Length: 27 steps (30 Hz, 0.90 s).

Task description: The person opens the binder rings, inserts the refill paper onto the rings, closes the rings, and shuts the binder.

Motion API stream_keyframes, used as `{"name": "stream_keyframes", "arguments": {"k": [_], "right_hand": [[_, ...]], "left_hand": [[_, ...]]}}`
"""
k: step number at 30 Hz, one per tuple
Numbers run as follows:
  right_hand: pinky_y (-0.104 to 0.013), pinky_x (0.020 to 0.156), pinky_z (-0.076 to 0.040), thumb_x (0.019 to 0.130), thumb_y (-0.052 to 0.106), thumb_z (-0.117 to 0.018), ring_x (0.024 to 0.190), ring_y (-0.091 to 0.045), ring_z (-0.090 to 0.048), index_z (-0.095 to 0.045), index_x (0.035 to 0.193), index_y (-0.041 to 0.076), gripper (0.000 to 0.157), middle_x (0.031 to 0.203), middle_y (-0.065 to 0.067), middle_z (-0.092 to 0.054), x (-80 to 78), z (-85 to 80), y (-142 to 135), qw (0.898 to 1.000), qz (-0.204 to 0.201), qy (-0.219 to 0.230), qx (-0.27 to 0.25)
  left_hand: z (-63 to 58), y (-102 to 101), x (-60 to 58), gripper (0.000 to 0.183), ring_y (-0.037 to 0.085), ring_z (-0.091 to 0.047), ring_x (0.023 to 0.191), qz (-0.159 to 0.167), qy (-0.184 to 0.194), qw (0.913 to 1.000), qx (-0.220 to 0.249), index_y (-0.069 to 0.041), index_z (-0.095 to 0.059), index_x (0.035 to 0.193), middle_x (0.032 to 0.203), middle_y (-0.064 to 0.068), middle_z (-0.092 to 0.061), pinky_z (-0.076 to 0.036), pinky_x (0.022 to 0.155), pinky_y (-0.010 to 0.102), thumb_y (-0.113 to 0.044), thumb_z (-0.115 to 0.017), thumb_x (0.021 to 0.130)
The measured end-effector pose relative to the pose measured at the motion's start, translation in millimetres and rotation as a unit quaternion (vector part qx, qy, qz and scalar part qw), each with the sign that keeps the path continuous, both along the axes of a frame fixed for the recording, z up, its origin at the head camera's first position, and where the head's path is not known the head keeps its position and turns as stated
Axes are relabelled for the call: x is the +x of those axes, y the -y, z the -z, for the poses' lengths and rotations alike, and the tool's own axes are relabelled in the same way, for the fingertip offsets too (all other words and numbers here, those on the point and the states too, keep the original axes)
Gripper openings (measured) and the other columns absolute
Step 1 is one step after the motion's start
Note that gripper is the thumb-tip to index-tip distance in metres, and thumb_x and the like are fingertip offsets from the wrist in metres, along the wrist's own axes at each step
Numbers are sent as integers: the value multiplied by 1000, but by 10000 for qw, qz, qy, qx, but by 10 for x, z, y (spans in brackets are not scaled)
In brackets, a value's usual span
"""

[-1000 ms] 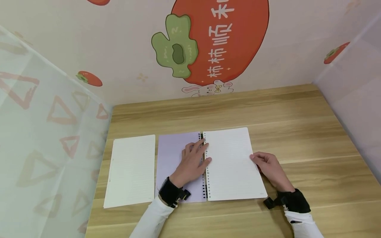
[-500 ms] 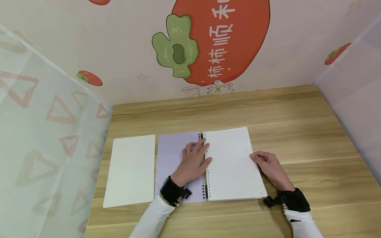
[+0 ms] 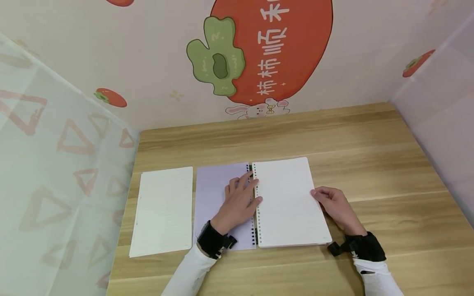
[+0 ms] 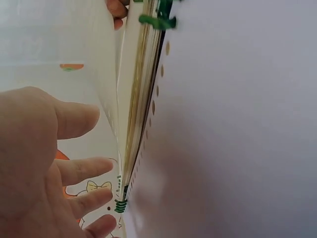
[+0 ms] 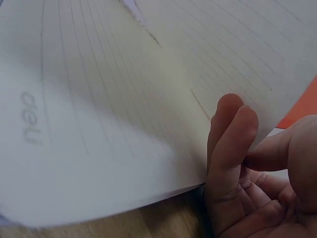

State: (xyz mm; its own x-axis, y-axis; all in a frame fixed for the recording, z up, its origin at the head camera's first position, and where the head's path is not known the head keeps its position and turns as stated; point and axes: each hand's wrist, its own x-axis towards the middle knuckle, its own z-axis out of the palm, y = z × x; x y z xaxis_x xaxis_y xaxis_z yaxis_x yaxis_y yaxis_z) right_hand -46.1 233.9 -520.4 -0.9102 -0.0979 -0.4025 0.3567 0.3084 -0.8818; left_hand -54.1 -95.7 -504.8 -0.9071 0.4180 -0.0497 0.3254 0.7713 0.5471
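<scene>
Notebook [image 3: 285, 205] reads "deli"; right fingers [image 5: 229, 148] pinch its edge.

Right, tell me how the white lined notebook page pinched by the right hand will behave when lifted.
The white lined notebook page will likely be floppy: it curves near where the right hand pinches its edge. It looks thin, so probably light. It may tear easily along its left side, where small punched holes run in a row.

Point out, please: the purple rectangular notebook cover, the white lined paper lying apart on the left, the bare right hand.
purple rectangular notebook cover [image 3: 210, 195], head view: left part of its face
white lined paper [image 3: 163, 211], head view: middle of its face
bare right hand [image 3: 336, 206], head view: back of the hand
</scene>
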Motion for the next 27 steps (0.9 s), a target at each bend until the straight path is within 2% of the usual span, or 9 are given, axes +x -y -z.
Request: {"name": "stream_keyframes", "arguments": {"k": [5,15,20,27], "right_hand": [[-27,62,-50,104,39,-57,68,-11,-57,-65,126,-9,54,84,-4,-67,-3,-13,12,10000,-5,21,-46],[-25,57,-44,103,42,-58,62,-11,-51,-67,123,-7,54,73,0,-59,-14,-29,21,9998,-36,-122,174],[-25,56,-45,102,43,-59,62,-10,-53,-67,123,-7,54,74,1,-64,-17,-38,8,9997,-45,-121,190],[-27,53,-46,102,43,-60,59,-13,-53,-67,120,-6,53,74,-4,-65,-32,-48,-16,9989,-166,-311,317]], "left_hand": [[-45,48,141,51,34,-34,134,57,37,9999,156,-13,-57,146,162,9,-37,-30,104,51,-38,-61,102],[-45,130,453,39,19,-52,116,704,5,9972,265,-17,-66,129,136,-1,-59,-44,101,39,-39,-68,97],[-28,122,538,29,13,-50,102,965,59,9951,183,-21,-70,114,123,-7,-62,-46,91,32,-43,-72,94],[0,109,581,25,7,-45,89,1195,51,9926,220,-26,-73,105,109,-14,-62,-42,79,23,-45,-78,88]]}}
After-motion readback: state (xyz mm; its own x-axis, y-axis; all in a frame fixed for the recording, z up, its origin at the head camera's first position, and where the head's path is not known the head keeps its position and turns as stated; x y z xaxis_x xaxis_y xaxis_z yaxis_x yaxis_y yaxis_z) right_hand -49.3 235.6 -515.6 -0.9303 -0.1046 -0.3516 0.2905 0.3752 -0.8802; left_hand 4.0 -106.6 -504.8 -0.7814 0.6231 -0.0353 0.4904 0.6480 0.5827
